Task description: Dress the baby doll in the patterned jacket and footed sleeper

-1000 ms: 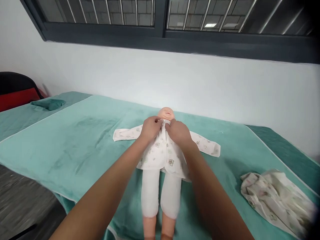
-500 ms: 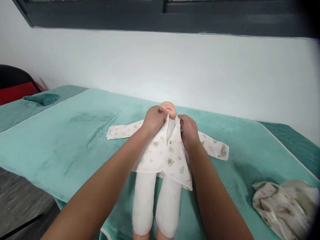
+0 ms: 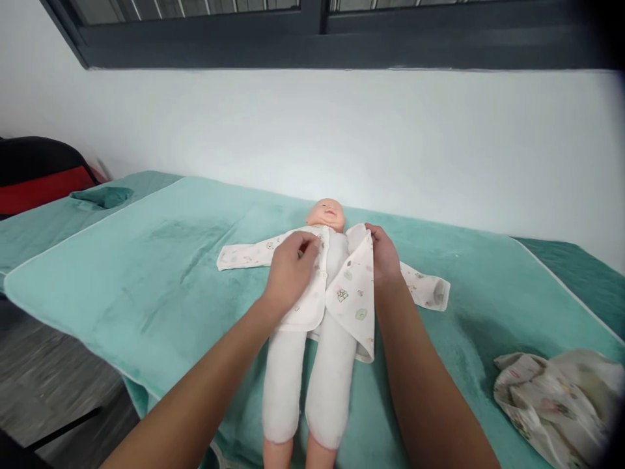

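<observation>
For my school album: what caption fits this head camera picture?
Two hands, left hand and right hand, part a doll's printed top.

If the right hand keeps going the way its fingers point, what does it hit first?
The right hand grips the jacket flap, fingers pointing away toward the wall. Likely just bare towel beside the doll's head, then the wall; depth is unclear.

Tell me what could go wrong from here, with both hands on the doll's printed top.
1. The right hand holds the top's front flap folded open; a hard pull might drag the sleeve off the arm or shift the doll.
2. The left hand presses on the other flap; uneven tension could bunch the fabric near the collar.
3. The doll's feet reach the towel's near edge, so tugging toward the body may slide it off.
</observation>
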The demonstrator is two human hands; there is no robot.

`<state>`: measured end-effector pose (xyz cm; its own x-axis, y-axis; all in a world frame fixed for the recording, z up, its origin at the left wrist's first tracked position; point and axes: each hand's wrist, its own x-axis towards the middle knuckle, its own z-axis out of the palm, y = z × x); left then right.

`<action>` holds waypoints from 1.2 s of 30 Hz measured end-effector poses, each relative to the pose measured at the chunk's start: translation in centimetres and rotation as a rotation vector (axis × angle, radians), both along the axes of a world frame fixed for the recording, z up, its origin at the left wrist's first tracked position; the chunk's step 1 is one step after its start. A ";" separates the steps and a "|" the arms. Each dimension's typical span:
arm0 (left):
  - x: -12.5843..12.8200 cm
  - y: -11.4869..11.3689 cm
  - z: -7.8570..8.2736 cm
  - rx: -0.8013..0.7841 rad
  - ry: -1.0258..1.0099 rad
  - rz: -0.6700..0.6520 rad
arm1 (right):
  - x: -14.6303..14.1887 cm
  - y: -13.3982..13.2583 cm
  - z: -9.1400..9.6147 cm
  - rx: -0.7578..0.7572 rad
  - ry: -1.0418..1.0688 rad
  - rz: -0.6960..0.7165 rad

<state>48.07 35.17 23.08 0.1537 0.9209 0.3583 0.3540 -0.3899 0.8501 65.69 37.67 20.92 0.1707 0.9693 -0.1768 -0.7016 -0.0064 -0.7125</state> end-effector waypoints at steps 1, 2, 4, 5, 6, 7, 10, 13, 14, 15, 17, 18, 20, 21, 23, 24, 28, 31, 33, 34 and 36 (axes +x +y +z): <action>0.1 -0.7 0.1 0.023 0.097 -0.048 | 0.0 -0.1 0.1 -0.002 0.001 0.009; 0.3 -1.3 0.2 0.046 0.192 -0.086 | -0.1 -0.1 0.1 0.000 -0.005 0.018; 0.8 -2.3 0.4 0.083 0.350 -0.121 | -0.4 -0.2 0.2 0.007 -0.020 0.030; 1.1 -2.6 0.5 0.090 0.408 -0.120 | -0.5 -0.2 0.3 0.011 -0.027 0.026; 1.3 -2.9 0.5 0.088 0.453 -0.116 | -0.6 -0.3 0.3 0.015 -0.033 0.015; 1.5 -3.0 0.6 0.081 0.486 -0.111 | -0.7 -0.3 0.3 0.017 -0.043 0.004; 1.9 -3.1 0.4 0.080 0.542 -0.076 | -0.8 -0.3 0.4 0.009 -0.091 -0.037; 2.1 -3.2 0.2 0.117 0.593 -0.043 | -1.0 -0.4 0.3 0.002 -0.125 -0.064; 2.2 -3.3 0.1 0.129 0.611 -0.037 | -1.0 -0.4 0.3 0.002 -0.142 -0.070; 2.3 -3.3 0.0 0.137 0.624 -0.032 | -1.0 -0.4 0.3 0.001 -0.166 -0.079; 2.4 -3.4 -0.1 0.141 0.630 -0.020 | -1.1 -0.4 0.3 -0.008 -0.233 -0.113; 2.5 -3.5 -0.1 0.134 0.617 -0.021 | -1.2 -0.5 0.3 -0.010 -0.276 -0.140; 2.3 -3.6 0.1 0.093 0.531 -0.040 | -1.3 -0.5 0.4 0.003 -0.357 -0.194; 2.2 -3.6 0.1 0.055 0.458 -0.049 | -1.4 -0.5 0.4 0.019 -0.388 -0.213; 1.7 -3.7 0.3 -0.045 0.278 -0.055 | -1.6 -0.4 0.2 0.081 -0.428 -0.235; 1.4 -3.9 0.3 -0.095 0.191 -0.048 | -1.7 -0.3 0.1 0.111 -0.439 -0.238; 0.2 -4.7 0.3 -0.212 -0.038 -0.015 | -2.0 0.2 -0.8 0.184 -0.517 -0.202; -0.5 -5.5 0.1 -0.265 -0.122 -0.009 | -2.1 0.3 -1.0 0.218 -0.648 -0.168; -0.8 -5.9 0.1 -0.293 -0.115 -0.001 | -2.1 0.2 -0.9 0.231 -0.722 -0.149; -1.0 -6.0 0.0 -0.291 -0.085 0.013 | -2.1 0.2 -0.8 0.232 -0.740 -0.141; -1.4 -6.2 -0.1 -0.244 0.016 0.040 | -2.2 0.1 -0.7 0.231 -0.766 -0.124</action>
<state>46.65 29.00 22.99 0.1197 0.9853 0.1223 0.3790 -0.1592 0.9116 63.48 37.81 20.23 0.2718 0.9333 0.2349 -0.0039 0.2451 -0.9695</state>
